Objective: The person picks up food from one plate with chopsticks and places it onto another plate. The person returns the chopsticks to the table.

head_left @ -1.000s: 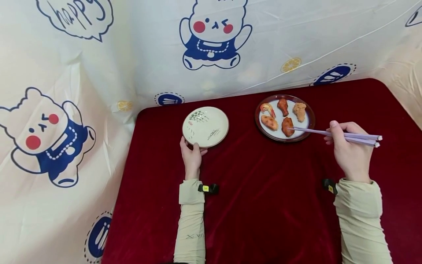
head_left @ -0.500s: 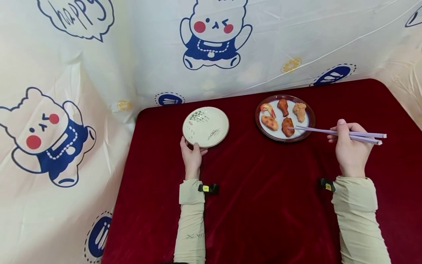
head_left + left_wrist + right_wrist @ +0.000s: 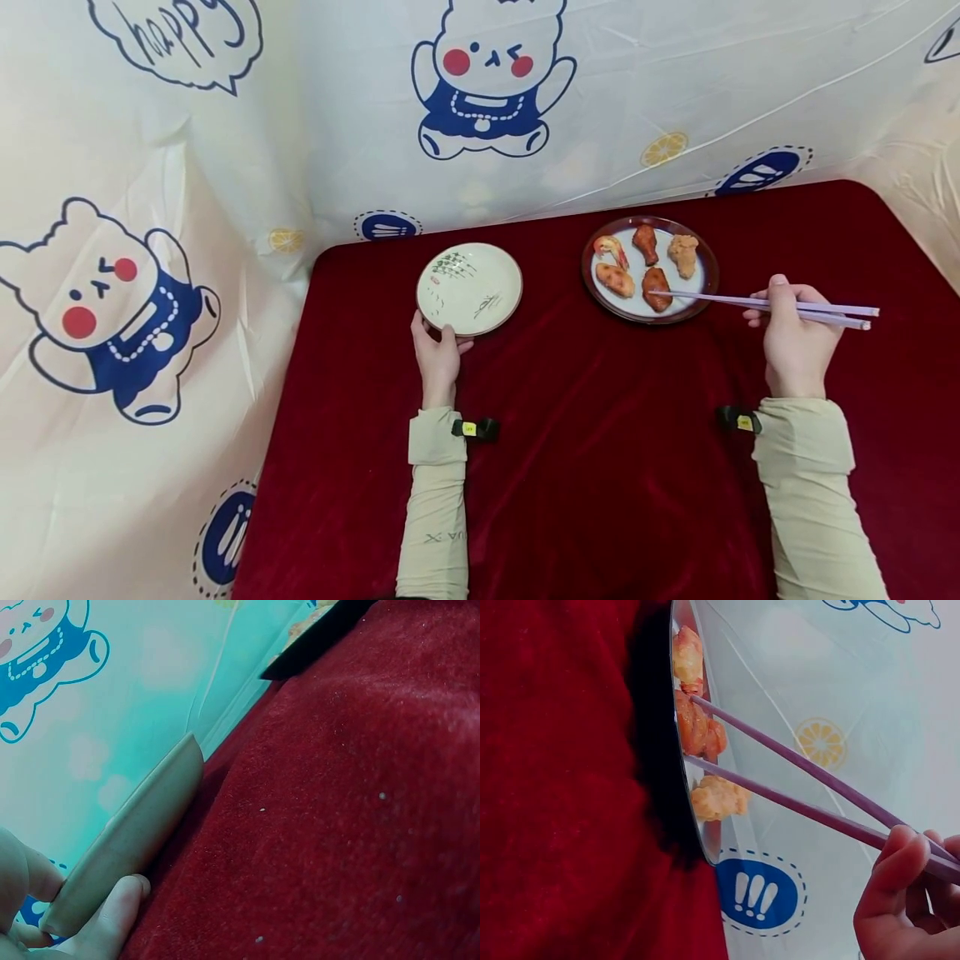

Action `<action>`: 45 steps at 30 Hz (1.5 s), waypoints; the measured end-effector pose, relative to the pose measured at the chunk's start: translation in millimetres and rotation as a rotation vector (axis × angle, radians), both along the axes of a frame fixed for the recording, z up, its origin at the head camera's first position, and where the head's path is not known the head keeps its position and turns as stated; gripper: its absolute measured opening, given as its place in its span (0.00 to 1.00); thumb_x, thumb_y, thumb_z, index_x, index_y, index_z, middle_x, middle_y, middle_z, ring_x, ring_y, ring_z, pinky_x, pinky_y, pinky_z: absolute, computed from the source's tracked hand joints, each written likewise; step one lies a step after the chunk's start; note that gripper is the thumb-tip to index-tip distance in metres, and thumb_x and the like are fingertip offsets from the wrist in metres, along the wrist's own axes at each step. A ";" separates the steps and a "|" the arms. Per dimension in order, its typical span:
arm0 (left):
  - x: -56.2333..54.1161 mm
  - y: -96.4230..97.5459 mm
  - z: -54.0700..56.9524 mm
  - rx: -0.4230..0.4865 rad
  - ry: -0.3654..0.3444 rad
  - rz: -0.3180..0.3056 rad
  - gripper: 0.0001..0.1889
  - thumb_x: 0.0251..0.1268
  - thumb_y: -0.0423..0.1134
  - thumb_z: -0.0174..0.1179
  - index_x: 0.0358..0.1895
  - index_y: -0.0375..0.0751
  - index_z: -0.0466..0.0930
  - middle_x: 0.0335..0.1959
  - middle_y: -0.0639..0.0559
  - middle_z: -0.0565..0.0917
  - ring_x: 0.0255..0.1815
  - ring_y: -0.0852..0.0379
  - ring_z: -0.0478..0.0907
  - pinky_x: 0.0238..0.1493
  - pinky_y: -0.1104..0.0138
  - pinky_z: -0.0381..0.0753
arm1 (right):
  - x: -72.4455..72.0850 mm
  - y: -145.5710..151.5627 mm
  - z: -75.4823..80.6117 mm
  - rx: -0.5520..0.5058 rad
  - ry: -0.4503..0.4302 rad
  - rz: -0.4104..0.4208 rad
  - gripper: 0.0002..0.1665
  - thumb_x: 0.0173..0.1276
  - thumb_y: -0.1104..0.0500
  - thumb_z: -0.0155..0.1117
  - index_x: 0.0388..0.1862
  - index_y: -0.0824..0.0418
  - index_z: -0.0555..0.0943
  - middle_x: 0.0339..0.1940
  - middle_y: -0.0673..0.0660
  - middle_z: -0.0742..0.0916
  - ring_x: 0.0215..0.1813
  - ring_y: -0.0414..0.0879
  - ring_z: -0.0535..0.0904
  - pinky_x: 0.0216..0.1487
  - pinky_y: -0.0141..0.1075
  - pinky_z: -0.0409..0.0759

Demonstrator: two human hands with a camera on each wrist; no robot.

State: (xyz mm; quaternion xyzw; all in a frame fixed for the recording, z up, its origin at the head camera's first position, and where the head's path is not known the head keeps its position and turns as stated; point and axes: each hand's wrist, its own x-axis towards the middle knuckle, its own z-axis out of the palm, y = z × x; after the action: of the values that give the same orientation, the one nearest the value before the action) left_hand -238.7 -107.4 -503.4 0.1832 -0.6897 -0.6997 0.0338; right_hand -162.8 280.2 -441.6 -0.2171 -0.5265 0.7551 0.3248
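Note:
My left hand (image 3: 437, 365) grips the near rim of a small cream plate (image 3: 468, 292) with a painted green sprig. Thumb and fingers pinch its edge in the left wrist view, where the plate (image 3: 131, 825) shows edge-on. With my right hand (image 3: 801, 348) I hold a pair of lilac chopsticks (image 3: 750, 302), pointing left over a dark-rimmed plate (image 3: 645, 318). Their tips reach a glazed brown chicken wing (image 3: 656, 283) at that plate's near side. Seen from the right wrist, the chopsticks (image 3: 795, 759) are spread, one tip to each side of the wing (image 3: 695, 724).
Also on the dark-rimmed plate are a shrimp (image 3: 609, 247), a drumstick (image 3: 644, 242), a fried chicken piece (image 3: 683, 254) and a tan spotted piece (image 3: 614, 279). A red velvet cloth (image 3: 585, 450) covers the table. A printed white curtain (image 3: 360, 108) hangs behind and at the left.
My right hand shifts slightly right, then stays there, its forearm turning a little leftward. The chopstick tips remain at the wing. My left hand and the small plate stay put.

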 end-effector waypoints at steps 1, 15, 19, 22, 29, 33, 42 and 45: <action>-0.1 0.0 0.1 0.000 -0.001 0.001 0.37 0.70 0.30 0.44 0.78 0.48 0.39 0.74 0.46 0.55 0.31 0.51 0.82 0.38 0.65 0.89 | -0.4 -0.4 -0.7 0.005 -0.001 -0.001 0.15 0.62 0.59 0.69 0.23 0.69 0.81 0.21 0.54 0.87 0.14 0.40 0.79 0.17 0.25 0.79; -0.8 -1.9 -0.1 0.021 -0.001 -0.017 0.37 0.71 0.31 0.44 0.79 0.48 0.38 0.74 0.45 0.52 0.38 0.43 0.82 0.46 0.58 0.88 | 2.9 -11.6 2.7 0.460 -0.080 0.118 0.14 0.65 0.60 0.66 0.30 0.73 0.85 0.24 0.42 0.84 0.22 0.33 0.78 0.22 0.19 0.76; -1.1 -1.1 -0.1 0.022 0.000 -0.016 0.37 0.71 0.31 0.44 0.79 0.47 0.38 0.74 0.45 0.52 0.38 0.43 0.81 0.46 0.58 0.88 | 6.5 -19.1 7.1 0.767 -0.077 0.137 0.14 0.66 0.61 0.64 0.28 0.73 0.85 0.24 0.36 0.81 0.25 0.28 0.75 0.24 0.16 0.72; -0.8 -0.5 0.0 0.021 -0.001 -0.012 0.36 0.72 0.31 0.44 0.78 0.47 0.39 0.74 0.44 0.52 0.36 0.45 0.82 0.44 0.59 0.88 | 9.2 -23.5 9.8 0.910 0.023 0.166 0.09 0.63 0.67 0.65 0.24 0.71 0.85 0.26 0.39 0.81 0.28 0.27 0.74 0.26 0.15 0.69; 0.0 0.7 1.9 0.025 0.002 -0.006 0.36 0.71 0.31 0.45 0.78 0.49 0.40 0.75 0.45 0.52 0.34 0.48 0.81 0.43 0.60 0.88 | 14.7 -27.3 14.1 1.162 0.198 0.273 0.07 0.52 0.77 0.69 0.26 0.68 0.86 0.31 0.58 0.84 0.33 0.27 0.71 0.33 0.12 0.66; 0.8 0.1 3.0 0.021 -0.006 -0.008 0.36 0.72 0.31 0.45 0.78 0.49 0.40 0.75 0.46 0.52 0.35 0.47 0.81 0.44 0.60 0.88 | 14.3 -28.3 15.2 1.165 0.228 0.288 0.09 0.49 0.78 0.70 0.26 0.68 0.87 0.31 0.60 0.84 0.35 0.27 0.72 0.35 0.13 0.67; -0.2 -2.1 1.5 0.019 -0.019 -0.013 0.37 0.72 0.32 0.45 0.79 0.51 0.38 0.76 0.47 0.51 0.41 0.41 0.81 0.47 0.59 0.88 | 7.7 -29.9 8.5 1.023 0.150 0.198 0.05 0.56 0.73 0.68 0.23 0.69 0.86 0.29 0.50 0.83 0.34 0.27 0.73 0.31 0.16 0.68; -0.3 -2.0 1.0 0.019 -0.020 -0.015 0.37 0.72 0.32 0.45 0.79 0.51 0.38 0.75 0.47 0.50 0.41 0.40 0.81 0.47 0.59 0.88 | 7.4 -28.6 7.1 0.978 0.110 0.177 0.08 0.59 0.71 0.67 0.21 0.68 0.85 0.29 0.41 0.81 0.32 0.27 0.73 0.29 0.16 0.68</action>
State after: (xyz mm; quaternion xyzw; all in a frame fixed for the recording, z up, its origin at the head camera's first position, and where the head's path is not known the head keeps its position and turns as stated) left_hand -239.0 -109.4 -502.4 0.1854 -0.6847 -0.7045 0.0202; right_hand -155.4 251.6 -434.4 0.0459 -0.8174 0.4548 0.3506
